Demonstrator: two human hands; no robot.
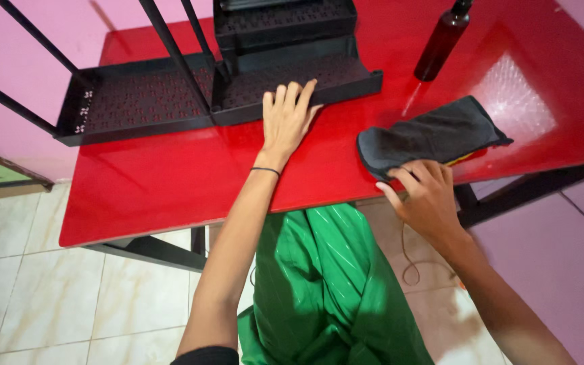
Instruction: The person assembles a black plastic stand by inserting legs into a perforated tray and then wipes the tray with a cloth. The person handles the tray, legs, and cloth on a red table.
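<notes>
Two hands at a red table, one on cloth, one on rack.
Right hand (427, 199), at five o'clock, seemingly pinches the dark cloth (434, 135); left hand (286, 118) lies flat, fingers spread, on the black perforated rack (238, 88) toward twelve o'clock.

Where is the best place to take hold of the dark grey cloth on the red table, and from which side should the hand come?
Probably at the near rounded end of the dark grey cloth, coming from the table's front edge. That end lies by the edge, where the right hand already touches it. The cloth lies flat and limp, so pinching its border from above likely suits better than a wide grasp.
</notes>
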